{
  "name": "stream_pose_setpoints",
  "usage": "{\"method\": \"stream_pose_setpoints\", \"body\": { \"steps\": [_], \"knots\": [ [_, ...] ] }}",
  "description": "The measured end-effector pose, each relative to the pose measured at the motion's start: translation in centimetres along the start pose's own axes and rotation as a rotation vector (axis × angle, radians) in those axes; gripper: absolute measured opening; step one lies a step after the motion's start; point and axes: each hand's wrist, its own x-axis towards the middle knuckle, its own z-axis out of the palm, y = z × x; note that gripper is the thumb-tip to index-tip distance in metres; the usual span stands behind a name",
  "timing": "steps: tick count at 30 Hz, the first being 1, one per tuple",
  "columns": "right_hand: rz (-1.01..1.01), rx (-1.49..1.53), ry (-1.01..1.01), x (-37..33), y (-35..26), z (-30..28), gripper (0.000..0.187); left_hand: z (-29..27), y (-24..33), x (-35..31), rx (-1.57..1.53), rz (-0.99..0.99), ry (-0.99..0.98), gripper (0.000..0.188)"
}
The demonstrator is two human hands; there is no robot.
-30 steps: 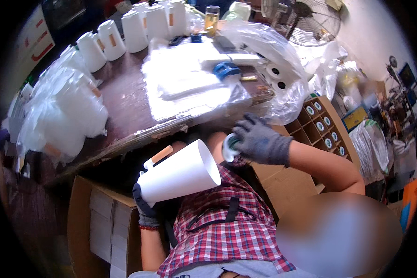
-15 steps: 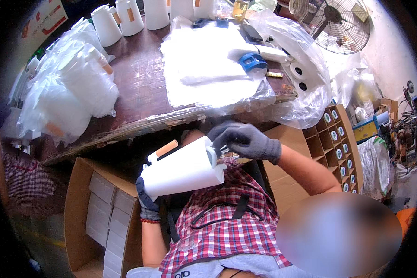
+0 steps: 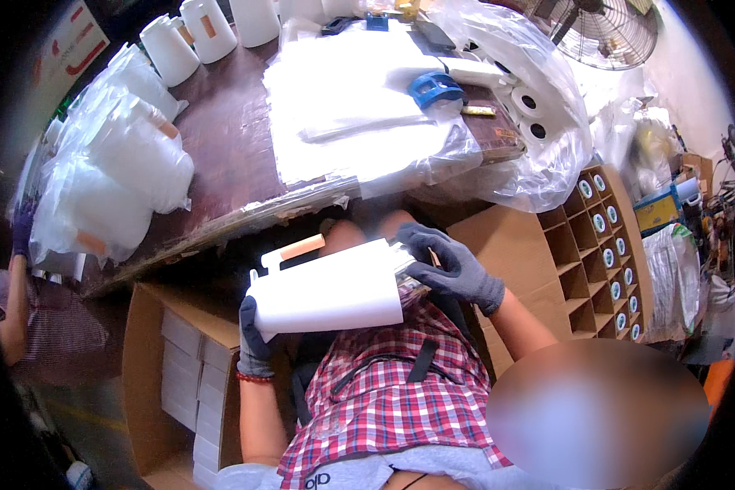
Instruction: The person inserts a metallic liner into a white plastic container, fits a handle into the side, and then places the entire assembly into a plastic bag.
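White jug (image 3: 331,290): I am seeing a smooth, plain white, tapered body tilting almost onto its side, its narrow end pointing near nine o'clock and its wider end near three.
Tan handle (image 3: 300,249): it is jutting from a white bracket on the jug's upper side, its free tip pointing toward two o'clock.
Jug's place: it is hanging just off centre toward half past seven, between the tabletop's (image 3: 220,131) edge and the plaid apron (image 3: 400,408).
Left hand (image 3: 256,339): its grey-gloved fingers are clamping around the narrow end.
Right hand (image 3: 453,269): it is bending its fingers at the wide end's rim; I cannot tell whether they are closing on anything.
Three o'clock: a divided carton (image 3: 639,253) is holding rows of round-topped pieces.
Eight o'clock: an open carton (image 3: 143,359) is holding white boxes (image 3: 184,359).
Ten o'clock: bagged jugs (image 3: 131,163) are standing on the tabletop.
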Motion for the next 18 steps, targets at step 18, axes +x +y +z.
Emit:
{"method": "stream_pose_setpoints", "body": {
  "steps": [18],
  "knots": [
    [-0.241,-0.143,-0.112,-0.2,0.8,4.5,0.072,-1.9,-1.1,2.0,-0.066,-0.070,-0.077,0.072]
  ]
}}
